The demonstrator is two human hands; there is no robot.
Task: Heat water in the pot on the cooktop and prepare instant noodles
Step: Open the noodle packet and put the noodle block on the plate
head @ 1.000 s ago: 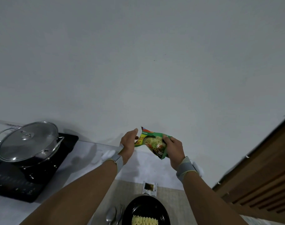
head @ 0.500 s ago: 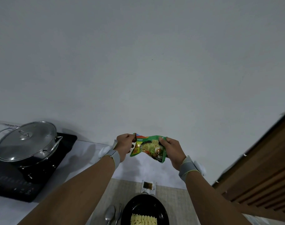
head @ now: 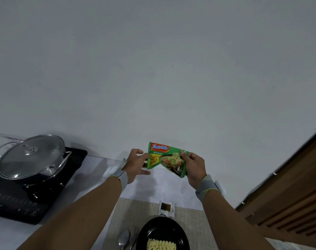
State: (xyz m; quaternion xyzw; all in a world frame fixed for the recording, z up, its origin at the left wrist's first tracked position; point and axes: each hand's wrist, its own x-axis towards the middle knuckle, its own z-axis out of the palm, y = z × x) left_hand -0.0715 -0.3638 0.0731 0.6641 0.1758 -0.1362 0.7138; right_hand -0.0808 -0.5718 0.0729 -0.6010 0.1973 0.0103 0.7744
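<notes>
Cooktop (head: 70,170) first: the black induction plate sits at my far left on the white counter (head: 92,175), its control strip facing me. On it stands the steel pot (head: 40,170), lid (head: 30,155) on, the glass of the lid fogged so I cannot tell what is inside. A wire handle sticks out on each side of the pot.

At the right edge runs a brown slatted wooden panel (head: 288,201). Below my arms lies a pale woven placemat (head: 121,219), and on it a black bowl (head: 153,230) with a dry block of noodles (head: 161,245) inside, cut off by the bottom of the view. Just left of the bowl lie a spoon (head: 123,239) and a fork (head: 133,235), side by side and touching or nearly so. Just beyond the bowl's far rim sits a small seasoning sachet (head: 166,208) with a dark patch showing through it.

Both my arms reach forward, each wrist in a grey band. Held up in the air over the counter, between my hands, is the green Indomie Soto Mie wrapper (head: 165,158) (front side toward me, crumpled at its right end). My right hand (head: 194,167) is clamped on that right end, thumb over the front. My left hand (head: 136,164) meets the wrapper's left edge: thumb against it, the other fingers loosely spread and curled, one stretched out under the lower corner.
</notes>
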